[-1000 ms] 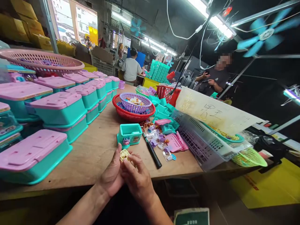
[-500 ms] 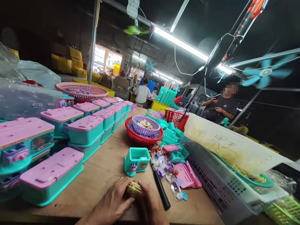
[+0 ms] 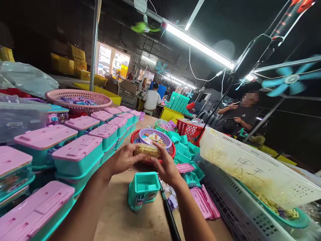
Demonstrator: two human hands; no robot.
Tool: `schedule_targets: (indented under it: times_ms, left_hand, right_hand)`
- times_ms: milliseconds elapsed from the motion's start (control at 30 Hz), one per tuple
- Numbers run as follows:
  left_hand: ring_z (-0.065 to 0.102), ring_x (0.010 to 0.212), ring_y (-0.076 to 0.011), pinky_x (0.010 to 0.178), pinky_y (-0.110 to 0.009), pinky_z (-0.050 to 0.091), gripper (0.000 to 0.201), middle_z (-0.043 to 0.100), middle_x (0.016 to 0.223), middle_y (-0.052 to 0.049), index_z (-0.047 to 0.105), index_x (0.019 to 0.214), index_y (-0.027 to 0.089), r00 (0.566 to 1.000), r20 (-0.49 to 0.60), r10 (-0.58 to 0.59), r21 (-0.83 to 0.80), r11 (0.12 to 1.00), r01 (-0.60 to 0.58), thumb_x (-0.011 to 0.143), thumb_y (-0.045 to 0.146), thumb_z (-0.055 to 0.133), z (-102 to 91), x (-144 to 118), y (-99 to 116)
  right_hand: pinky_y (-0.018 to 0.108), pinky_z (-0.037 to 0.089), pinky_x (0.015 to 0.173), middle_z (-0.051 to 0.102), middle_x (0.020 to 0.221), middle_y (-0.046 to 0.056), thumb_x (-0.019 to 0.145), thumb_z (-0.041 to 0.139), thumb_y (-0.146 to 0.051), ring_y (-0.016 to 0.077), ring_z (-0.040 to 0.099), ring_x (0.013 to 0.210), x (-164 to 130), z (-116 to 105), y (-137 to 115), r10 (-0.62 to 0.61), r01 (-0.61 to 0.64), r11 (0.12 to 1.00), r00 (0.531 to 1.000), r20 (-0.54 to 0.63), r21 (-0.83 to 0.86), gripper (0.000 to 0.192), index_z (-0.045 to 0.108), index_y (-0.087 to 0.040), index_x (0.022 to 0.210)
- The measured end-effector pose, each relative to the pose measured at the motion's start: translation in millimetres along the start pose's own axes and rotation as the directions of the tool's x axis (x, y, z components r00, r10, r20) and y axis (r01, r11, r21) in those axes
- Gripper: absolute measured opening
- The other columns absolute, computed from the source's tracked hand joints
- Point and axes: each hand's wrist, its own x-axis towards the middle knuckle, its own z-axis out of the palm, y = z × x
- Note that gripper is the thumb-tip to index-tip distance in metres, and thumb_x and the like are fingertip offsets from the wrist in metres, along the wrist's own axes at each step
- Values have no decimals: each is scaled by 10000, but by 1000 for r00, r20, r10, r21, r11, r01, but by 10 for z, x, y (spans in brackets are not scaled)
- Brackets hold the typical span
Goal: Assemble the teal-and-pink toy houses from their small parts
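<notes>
Yellow piece [image 3: 147,151] raised, nearer purple basket [image 3: 167,142]

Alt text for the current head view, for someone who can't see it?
The left hand and right hand hold a pale yellow piece, seen against a purple basket inside a red basket. Lower in view, an open teal box stands on the wooden table, and pink-lidded teal boxes line the left.
</notes>
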Motion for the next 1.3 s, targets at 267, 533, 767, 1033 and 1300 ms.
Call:
schedule_targets:
  times_ms: [267,533,767,1033,1300]
  left_hand:
    - [681,808,-193,717,-249,530,333,729,1097,-71,705,1121,195,890,-389,238,303,945,-121,812,320,695,-391,1117,-379]
    - [675,644,-179,627,-236,488,282,752,928,-58,732,1032,190,838,-535,104,236,971,30,766,282,749,-644,1217,-917]
    - [675,691,-191,651,-252,497,242,746,925,-62,722,1016,192,821,-571,25,78,997,24,788,274,724,-694,1320,-1126]
    - [679,659,-190,627,-259,500,261,739,1005,-65,714,1030,225,812,-583,33,152,986,69,771,244,728,-585,1310,-1068]
    - [637,1131,-315,825,-309,528,306,704,1148,-112,652,1108,249,779,-622,-80,61,987,150,812,311,694,-443,1340,-1068]
  right_hand:
    - [311,488,889,712,1073,111,965,490,-277,189,647,995,1208,234,1402,405,-291,869,883,236,-401,239,673,-148,1049]
    - [236,417,598,685,711,12,846,667,-365,102,550,593,1322,534,1890,428,-203,887,702,570,-415,203,714,-172,805]
    - [229,266,548,514,566,-51,862,572,-301,78,393,550,1136,376,1987,378,-285,920,825,421,-268,262,614,-164,642]
    - [237,296,522,466,599,-34,859,480,-542,106,398,554,1111,344,2021,458,-456,889,889,29,-46,418,502,-190,635]
    - [202,421,489,462,694,-57,837,526,-456,101,473,570,1267,380,1515,511,-448,848,833,-212,281,407,538,-196,1150]
